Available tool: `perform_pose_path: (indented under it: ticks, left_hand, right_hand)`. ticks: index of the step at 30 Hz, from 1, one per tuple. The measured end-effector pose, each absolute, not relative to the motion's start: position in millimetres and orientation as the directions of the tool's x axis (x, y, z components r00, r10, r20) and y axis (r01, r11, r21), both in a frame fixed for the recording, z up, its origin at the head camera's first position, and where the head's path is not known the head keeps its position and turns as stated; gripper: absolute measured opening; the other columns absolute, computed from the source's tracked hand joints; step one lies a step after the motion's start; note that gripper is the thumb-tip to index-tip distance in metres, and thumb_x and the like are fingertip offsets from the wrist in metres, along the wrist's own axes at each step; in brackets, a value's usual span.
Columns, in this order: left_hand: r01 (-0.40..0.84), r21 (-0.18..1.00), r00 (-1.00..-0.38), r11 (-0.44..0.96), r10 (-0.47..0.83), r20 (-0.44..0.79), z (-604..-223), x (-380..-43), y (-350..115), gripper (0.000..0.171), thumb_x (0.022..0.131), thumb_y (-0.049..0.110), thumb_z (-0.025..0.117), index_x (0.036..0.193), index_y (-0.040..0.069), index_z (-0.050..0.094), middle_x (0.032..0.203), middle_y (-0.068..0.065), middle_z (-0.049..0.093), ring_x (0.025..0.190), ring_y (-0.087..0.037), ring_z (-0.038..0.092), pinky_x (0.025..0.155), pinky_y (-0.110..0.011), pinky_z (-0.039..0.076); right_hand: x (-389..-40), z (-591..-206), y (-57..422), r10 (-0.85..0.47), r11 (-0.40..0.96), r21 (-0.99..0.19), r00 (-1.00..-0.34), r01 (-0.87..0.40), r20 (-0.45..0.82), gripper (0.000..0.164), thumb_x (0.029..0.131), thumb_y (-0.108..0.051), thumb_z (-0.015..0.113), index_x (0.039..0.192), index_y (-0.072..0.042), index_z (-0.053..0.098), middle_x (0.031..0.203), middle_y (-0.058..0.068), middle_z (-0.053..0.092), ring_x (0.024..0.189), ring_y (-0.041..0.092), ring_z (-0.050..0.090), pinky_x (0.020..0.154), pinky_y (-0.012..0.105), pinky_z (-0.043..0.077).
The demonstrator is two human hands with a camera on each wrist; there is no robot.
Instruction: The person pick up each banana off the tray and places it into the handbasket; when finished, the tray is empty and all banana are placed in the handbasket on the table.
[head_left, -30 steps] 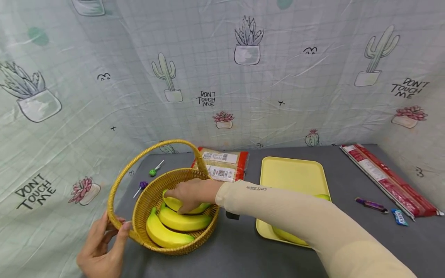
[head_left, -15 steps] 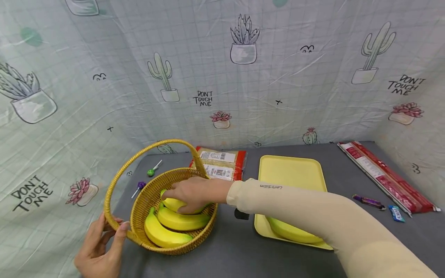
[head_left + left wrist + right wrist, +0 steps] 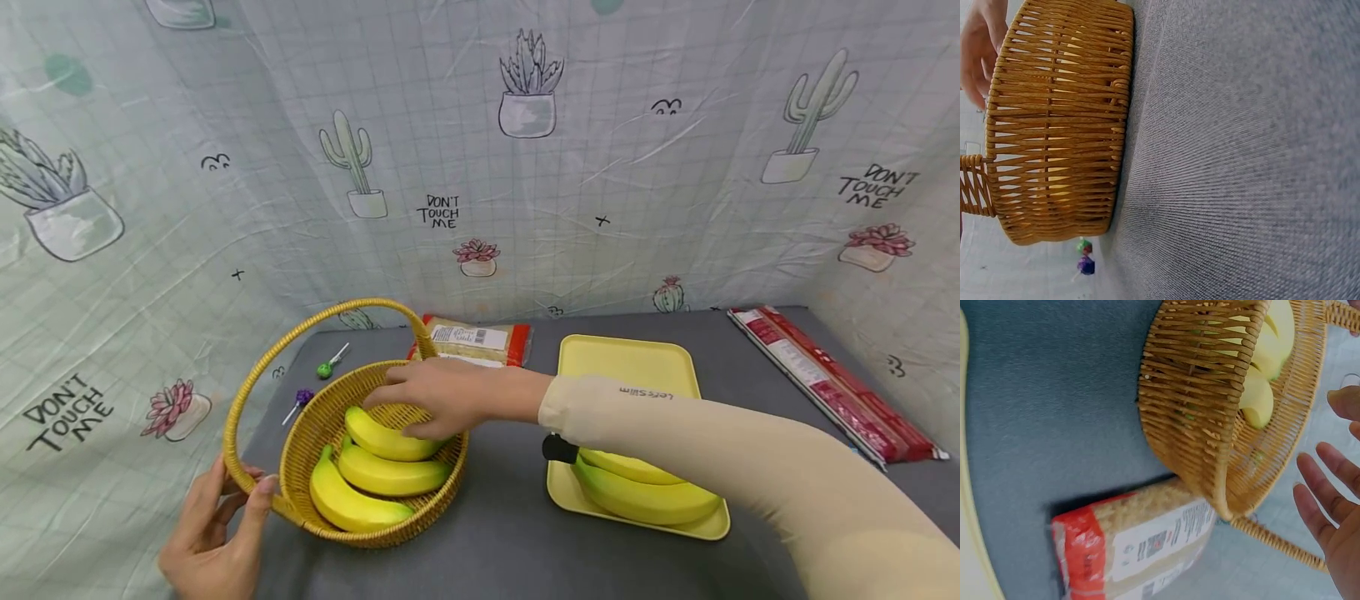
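Observation:
A yellow wicker basket [image 3: 375, 540] with a tall hoop handle [image 3: 247, 375] stands on the left of the table. Inside it lie three bananas, the rear banana [image 3: 393, 437] nearest my right hand [image 3: 442, 396]. That hand hovers over the basket's right rim, holding nothing; in the right wrist view its fingers [image 3: 1319, 487] are spread apart from the fruit. With thumb and fingers my left hand [image 3: 217, 533] pinches the handle's base at the basket's left side. The left wrist view shows the basket's woven side [image 3: 1060, 125], with the left hand's grip out of sight.
A yellow tray [image 3: 630, 358] on the right holds bananas [image 3: 645, 500], partly under my sleeve. Behind the basket lies a red-edged food packet [image 3: 480, 337]. A green lollipop [image 3: 325, 370] and a purple lollipop [image 3: 303, 397] lie left; a long red packet [image 3: 832, 383] lies far right.
My right hand has let go of the rear banana in the basket and risen up and to the right. The left hand keeps its hold on the handle.

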State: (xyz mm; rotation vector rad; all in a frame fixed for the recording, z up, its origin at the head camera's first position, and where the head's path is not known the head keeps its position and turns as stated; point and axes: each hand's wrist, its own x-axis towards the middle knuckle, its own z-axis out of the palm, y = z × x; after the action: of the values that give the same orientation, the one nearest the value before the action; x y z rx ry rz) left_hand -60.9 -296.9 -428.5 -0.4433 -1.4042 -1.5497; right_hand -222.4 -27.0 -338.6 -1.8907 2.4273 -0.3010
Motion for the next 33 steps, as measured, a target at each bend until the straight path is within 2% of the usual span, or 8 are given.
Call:
perform_pose_path:
  ticks: [9,14,17,22,28,33]
  left_hand:
    - [0.837,0.539,-0.466,0.094,-0.395,0.792,-429.1,-60.0,-296.6,0.056,0.081,-0.031,0.073,0.131,-0.032,0.048,0.104,-0.028,0.068,0.093,-0.025,0.069,0.080,-0.022,0.061]
    - [0.861,0.503,-0.435,0.080,-0.396,0.809,-429.4,-60.4,-295.9,0.054,0.081,-0.030,0.074,0.130,-0.033,0.049,0.104,-0.030,0.068,0.093,-0.027,0.070,0.080,-0.023,0.061]
    - [0.866,0.493,-0.423,0.083,-0.404,0.811,-428.1,-61.4,-295.6,0.053,0.081,-0.029,0.074,0.128,-0.033,0.049,0.104,-0.030,0.068,0.093,-0.028,0.070,0.080,-0.023,0.061]
    - [0.872,0.486,-0.425,0.062,-0.397,0.813,-426.5,-63.4,-294.4,0.053,0.081,-0.030,0.074,0.129,-0.033,0.049,0.104,-0.031,0.068,0.093,-0.028,0.069,0.081,-0.024,0.061]
    - [0.872,0.486,-0.425,0.062,-0.400,0.812,-427.2,-62.3,-293.7,0.055,0.081,-0.029,0.075,0.128,-0.034,0.049,0.103,-0.031,0.068,0.092,-0.028,0.069,0.080,-0.023,0.061]
    - [0.870,0.487,-0.421,0.077,-0.399,0.815,-427.4,-63.0,-293.6,0.054,0.081,-0.029,0.075,0.128,-0.034,0.049,0.103,-0.031,0.068,0.092,-0.028,0.069,0.080,-0.023,0.061]
  right_hand:
    - [-220.7,-331.7,15.9,-0.955,0.206,-0.204,-0.242,-0.957,0.169,0.054,0.102,-0.027,0.073,0.153,-0.020,0.056,0.137,0.002,0.060,0.114,0.013,0.055,0.096,0.029,0.049]
    - [-220.1,-332.7,42.7,-0.946,0.203,-0.221,-0.249,-0.954,0.209,0.051,0.102,-0.025,0.071,0.151,-0.021,0.058,0.129,-0.001,0.061,0.101,0.011,0.053,0.083,0.028,0.049]
    - [-219.0,-333.6,59.2,-0.934,0.247,-0.234,-0.295,-0.941,0.203,0.051,0.103,-0.028,0.071,0.152,-0.021,0.058,0.131,-0.002,0.060,0.103,0.012,0.055,0.082,0.030,0.052]
    - [-216.5,-337.2,89.4,-0.904,0.331,-0.270,-0.386,-0.904,0.185,0.056,0.102,-0.032,0.073,0.154,-0.021,0.055,0.143,-0.001,0.058,0.121,0.015,0.057,0.096,0.039,0.055]
    - [-210.3,-346.5,126.7,-0.876,0.385,-0.278,-0.443,-0.880,0.190,0.056,0.103,-0.032,0.073,0.155,-0.021,0.055,0.137,-0.001,0.059,0.115,0.016,0.058,0.092,0.042,0.055]
    - [-206.7,-357.1,155.7,-0.838,0.444,-0.318,-0.514,-0.838,0.184,0.056,0.104,-0.032,0.072,0.155,-0.026,0.053,0.138,-0.005,0.058,0.119,0.014,0.058,0.095,0.041,0.055]
